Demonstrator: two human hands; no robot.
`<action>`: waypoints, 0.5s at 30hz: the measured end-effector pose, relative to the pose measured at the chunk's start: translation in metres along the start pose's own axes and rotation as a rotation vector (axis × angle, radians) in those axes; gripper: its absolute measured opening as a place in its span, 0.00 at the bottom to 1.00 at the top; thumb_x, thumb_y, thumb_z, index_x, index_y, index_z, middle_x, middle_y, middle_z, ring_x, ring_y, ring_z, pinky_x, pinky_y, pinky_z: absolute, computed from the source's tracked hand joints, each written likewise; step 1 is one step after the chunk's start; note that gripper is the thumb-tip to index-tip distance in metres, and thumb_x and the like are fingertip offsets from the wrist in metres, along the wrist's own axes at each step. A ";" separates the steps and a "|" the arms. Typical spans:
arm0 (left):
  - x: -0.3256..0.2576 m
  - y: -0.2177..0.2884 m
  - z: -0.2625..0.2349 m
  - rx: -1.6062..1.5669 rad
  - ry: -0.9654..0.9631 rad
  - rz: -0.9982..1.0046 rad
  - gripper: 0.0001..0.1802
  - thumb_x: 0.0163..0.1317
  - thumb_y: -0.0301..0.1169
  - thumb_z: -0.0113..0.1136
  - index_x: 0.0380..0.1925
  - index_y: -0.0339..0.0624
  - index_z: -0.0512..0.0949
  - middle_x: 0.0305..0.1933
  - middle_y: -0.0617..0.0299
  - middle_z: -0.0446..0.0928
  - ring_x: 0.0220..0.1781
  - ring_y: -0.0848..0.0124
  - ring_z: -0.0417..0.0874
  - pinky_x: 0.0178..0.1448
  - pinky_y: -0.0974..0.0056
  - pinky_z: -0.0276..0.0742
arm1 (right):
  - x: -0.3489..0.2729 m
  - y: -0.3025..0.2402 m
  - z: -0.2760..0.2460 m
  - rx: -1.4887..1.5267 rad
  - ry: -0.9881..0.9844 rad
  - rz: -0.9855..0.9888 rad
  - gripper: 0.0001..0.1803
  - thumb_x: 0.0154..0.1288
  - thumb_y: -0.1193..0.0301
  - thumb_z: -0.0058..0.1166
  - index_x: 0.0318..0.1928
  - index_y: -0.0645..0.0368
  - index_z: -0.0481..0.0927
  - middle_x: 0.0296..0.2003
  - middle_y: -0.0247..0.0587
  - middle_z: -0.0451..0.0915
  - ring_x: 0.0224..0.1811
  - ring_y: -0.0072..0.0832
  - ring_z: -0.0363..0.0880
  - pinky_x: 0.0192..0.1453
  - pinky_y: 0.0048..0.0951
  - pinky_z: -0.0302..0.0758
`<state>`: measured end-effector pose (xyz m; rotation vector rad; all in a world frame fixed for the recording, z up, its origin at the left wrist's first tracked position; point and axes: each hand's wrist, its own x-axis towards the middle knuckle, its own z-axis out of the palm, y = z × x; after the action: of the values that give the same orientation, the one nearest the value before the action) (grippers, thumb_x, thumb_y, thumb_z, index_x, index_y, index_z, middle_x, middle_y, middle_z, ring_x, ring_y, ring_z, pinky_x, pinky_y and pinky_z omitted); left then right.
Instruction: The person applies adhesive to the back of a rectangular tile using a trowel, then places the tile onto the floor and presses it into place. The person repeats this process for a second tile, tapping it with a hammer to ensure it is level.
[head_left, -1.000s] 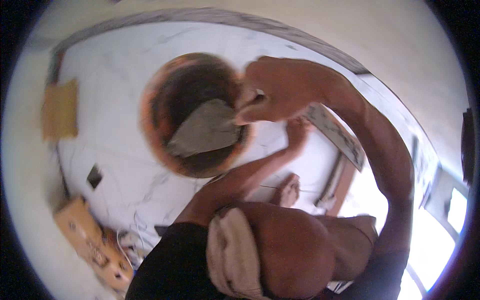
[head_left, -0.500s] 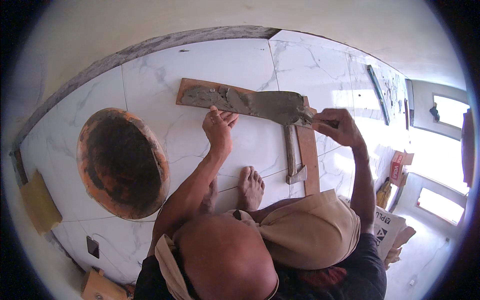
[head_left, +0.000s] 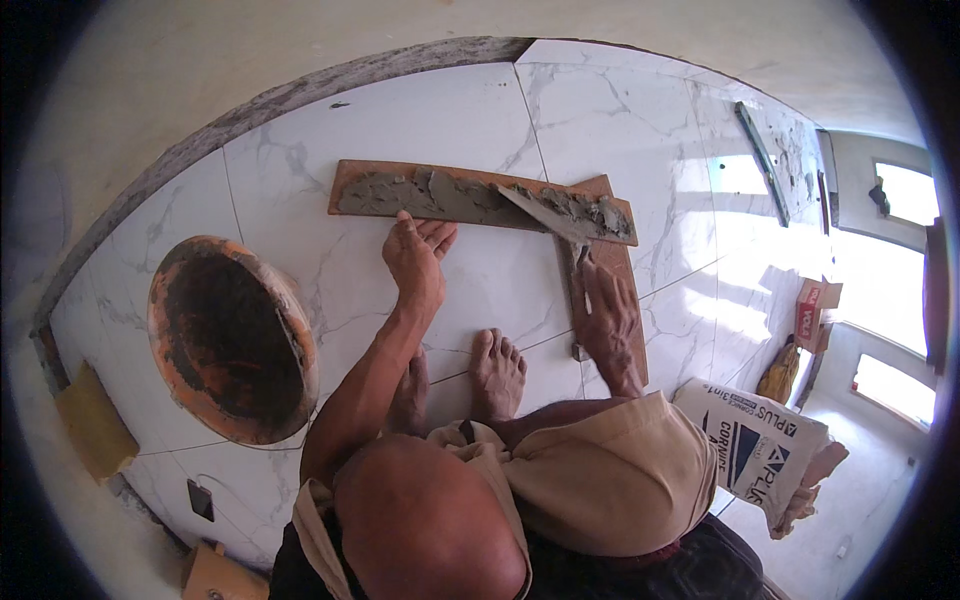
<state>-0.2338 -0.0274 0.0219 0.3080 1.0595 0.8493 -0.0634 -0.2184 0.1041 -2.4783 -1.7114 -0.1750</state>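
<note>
A long brown strip, perhaps tile or board, is coated with rough grey mortar. My left hand grips the strip's near edge, left of its middle. In my right hand is a trowel, its blade slanting over the right half of the strip and touching the mortar. Ridges of mortar lie beyond the blade. The strip's right end lies across a second, bare brown strip. A hatchet beside that strip is mostly hidden by my right hand.
Left of me stands an orange bucket, dark inside. White marbled tiles cover the floor up to the wall. A torn white sack is at right, with a red box beyond. My bare foot is near the strips.
My right hand has swung down and left. The trowel blade has turned and moved off the strip's right end, exposing ridged mortar there. My left hand still holds the edge.
</note>
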 end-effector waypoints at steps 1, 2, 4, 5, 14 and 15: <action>-0.001 0.000 0.002 0.005 0.017 -0.010 0.25 0.80 0.44 0.42 0.53 0.25 0.65 0.51 0.38 0.76 0.52 0.49 0.83 0.63 0.46 0.80 | -0.010 -0.006 0.006 -0.034 -0.009 0.019 0.18 0.62 0.74 0.61 0.54 0.52 0.83 0.43 0.36 0.79 0.43 0.34 0.81 0.42 0.36 0.75; -0.002 0.001 0.004 0.010 0.033 -0.019 0.25 0.80 0.43 0.42 0.53 0.24 0.65 0.51 0.37 0.76 0.52 0.48 0.83 0.63 0.46 0.80 | -0.021 -0.011 0.013 -0.042 -0.019 0.040 0.19 0.63 0.74 0.61 0.55 0.52 0.82 0.43 0.35 0.79 0.45 0.34 0.80 0.43 0.36 0.74; -0.003 0.005 0.008 0.032 0.090 -0.027 0.26 0.81 0.44 0.38 0.49 0.24 0.67 0.49 0.37 0.78 0.49 0.49 0.85 0.61 0.47 0.82 | -0.043 -0.019 0.029 -0.033 -0.039 0.077 0.20 0.63 0.74 0.59 0.57 0.52 0.80 0.45 0.35 0.78 0.48 0.35 0.79 0.47 0.37 0.73; -0.003 0.005 0.010 0.043 0.117 -0.032 0.26 0.81 0.44 0.36 0.46 0.24 0.68 0.48 0.37 0.79 0.48 0.50 0.86 0.60 0.48 0.83 | -0.052 -0.019 0.036 -0.014 -0.030 0.076 0.21 0.62 0.75 0.60 0.57 0.53 0.80 0.45 0.36 0.77 0.48 0.36 0.79 0.48 0.38 0.74; 0.001 -0.002 0.000 0.041 0.001 -0.014 0.25 0.81 0.44 0.39 0.52 0.26 0.65 0.52 0.37 0.76 0.54 0.47 0.83 0.61 0.47 0.81 | -0.078 -0.027 -0.016 0.379 -0.009 0.274 0.19 0.56 0.82 0.64 0.51 0.63 0.84 0.46 0.45 0.80 0.49 0.41 0.81 0.50 0.40 0.80; 0.001 -0.001 0.001 0.029 0.009 -0.029 0.25 0.81 0.45 0.39 0.52 0.26 0.65 0.52 0.37 0.76 0.54 0.48 0.83 0.63 0.46 0.80 | -0.060 -0.032 -0.039 0.462 -0.027 0.320 0.20 0.55 0.82 0.65 0.51 0.64 0.84 0.46 0.46 0.81 0.48 0.41 0.82 0.50 0.39 0.81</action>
<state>-0.2322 -0.0275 0.0215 0.3125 1.0827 0.8111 -0.1158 -0.2686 0.1334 -2.3532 -1.1677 0.2575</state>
